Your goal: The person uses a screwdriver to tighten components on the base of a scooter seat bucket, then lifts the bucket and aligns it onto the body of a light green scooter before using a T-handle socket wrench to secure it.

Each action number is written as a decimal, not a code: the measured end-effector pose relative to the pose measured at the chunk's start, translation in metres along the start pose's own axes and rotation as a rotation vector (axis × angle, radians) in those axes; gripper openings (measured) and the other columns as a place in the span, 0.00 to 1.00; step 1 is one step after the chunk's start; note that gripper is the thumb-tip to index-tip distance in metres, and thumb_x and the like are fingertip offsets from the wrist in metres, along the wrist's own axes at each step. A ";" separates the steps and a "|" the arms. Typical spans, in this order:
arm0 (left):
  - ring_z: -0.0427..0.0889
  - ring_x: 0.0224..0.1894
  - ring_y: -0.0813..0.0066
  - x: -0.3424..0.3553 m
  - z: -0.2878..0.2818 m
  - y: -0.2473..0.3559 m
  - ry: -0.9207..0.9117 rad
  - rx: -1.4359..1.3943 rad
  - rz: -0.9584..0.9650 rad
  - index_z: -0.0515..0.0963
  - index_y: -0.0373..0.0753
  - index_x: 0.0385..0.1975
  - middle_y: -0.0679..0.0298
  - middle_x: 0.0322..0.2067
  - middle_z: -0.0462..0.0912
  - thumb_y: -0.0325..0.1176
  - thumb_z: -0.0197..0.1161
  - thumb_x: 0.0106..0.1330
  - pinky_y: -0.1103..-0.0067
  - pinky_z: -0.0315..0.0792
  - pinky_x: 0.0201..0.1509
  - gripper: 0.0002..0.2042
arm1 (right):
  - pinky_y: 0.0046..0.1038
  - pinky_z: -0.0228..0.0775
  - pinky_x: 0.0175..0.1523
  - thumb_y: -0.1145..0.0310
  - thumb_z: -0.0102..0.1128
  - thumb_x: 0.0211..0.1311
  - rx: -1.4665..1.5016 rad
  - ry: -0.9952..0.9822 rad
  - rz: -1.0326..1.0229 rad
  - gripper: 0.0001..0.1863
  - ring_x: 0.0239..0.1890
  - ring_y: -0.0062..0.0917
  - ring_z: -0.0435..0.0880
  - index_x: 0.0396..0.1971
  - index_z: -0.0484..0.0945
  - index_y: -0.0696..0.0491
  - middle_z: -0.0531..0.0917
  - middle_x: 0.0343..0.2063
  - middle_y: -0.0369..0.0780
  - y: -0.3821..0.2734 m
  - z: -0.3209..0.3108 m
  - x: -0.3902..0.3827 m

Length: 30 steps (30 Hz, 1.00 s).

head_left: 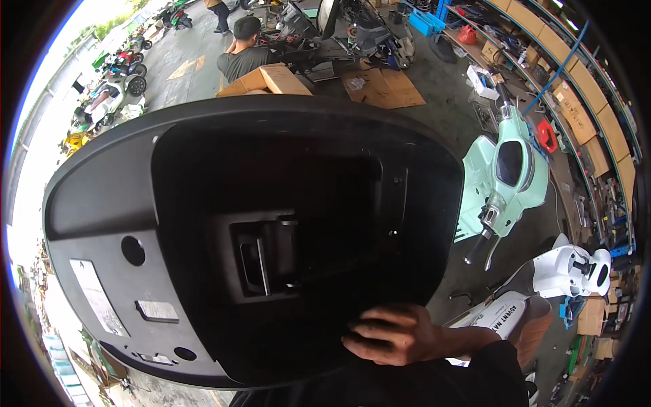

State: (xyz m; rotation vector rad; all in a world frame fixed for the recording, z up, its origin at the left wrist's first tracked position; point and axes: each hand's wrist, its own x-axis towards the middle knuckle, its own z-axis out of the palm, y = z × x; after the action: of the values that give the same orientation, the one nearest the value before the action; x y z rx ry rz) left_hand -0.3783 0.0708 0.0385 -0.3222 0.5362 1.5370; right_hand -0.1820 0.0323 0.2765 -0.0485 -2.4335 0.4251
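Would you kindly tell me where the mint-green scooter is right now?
In the head view, the mint-green scooter appears at right, just past the right edge of the large black shell, higher in the picture than the white scooter.

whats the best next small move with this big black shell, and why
Probably bring the left hand to the left side of the black shell to steady it: the shell is wide, and only the right hand shows, fingers over its lower right edge.

Blue-framed shelves [560,62] flank a grey floor [441,85], bright daylight [85,17] at left
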 end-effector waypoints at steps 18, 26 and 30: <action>0.77 0.48 0.60 -0.005 0.030 -0.023 -0.104 0.023 -0.132 0.71 0.40 0.48 0.58 0.45 0.77 0.46 0.40 0.69 0.61 0.76 0.49 0.19 | 0.25 0.69 0.29 0.78 0.66 0.45 -0.333 0.437 0.579 0.05 0.21 0.24 0.77 0.24 0.80 0.59 0.80 0.21 0.38 0.015 -0.088 0.007; 0.78 0.45 0.63 -0.019 0.018 0.036 -0.194 0.159 0.073 0.72 0.43 0.48 0.61 0.38 0.79 0.43 0.43 0.71 0.64 0.70 0.54 0.15 | 0.37 0.60 0.61 0.60 0.62 0.60 -0.205 1.352 0.851 0.28 0.55 0.34 0.71 0.56 0.69 0.61 0.72 0.54 0.46 -0.042 -0.203 -0.077; 0.79 0.40 0.67 0.005 -0.059 0.086 0.079 0.291 0.214 0.72 0.42 0.44 0.62 0.35 0.80 0.41 0.42 0.72 0.69 0.70 0.48 0.13 | 0.38 0.53 0.66 0.56 0.61 0.60 -0.437 1.567 0.839 0.32 0.60 0.35 0.66 0.57 0.67 0.64 0.68 0.59 0.47 -0.110 -0.207 -0.081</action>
State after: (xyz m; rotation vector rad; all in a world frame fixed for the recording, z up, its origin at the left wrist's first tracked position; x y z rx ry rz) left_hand -0.4708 0.0462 -0.0029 -0.1029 0.8684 1.6294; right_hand 0.0177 -0.0234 0.4132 -1.1317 -0.7974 0.0655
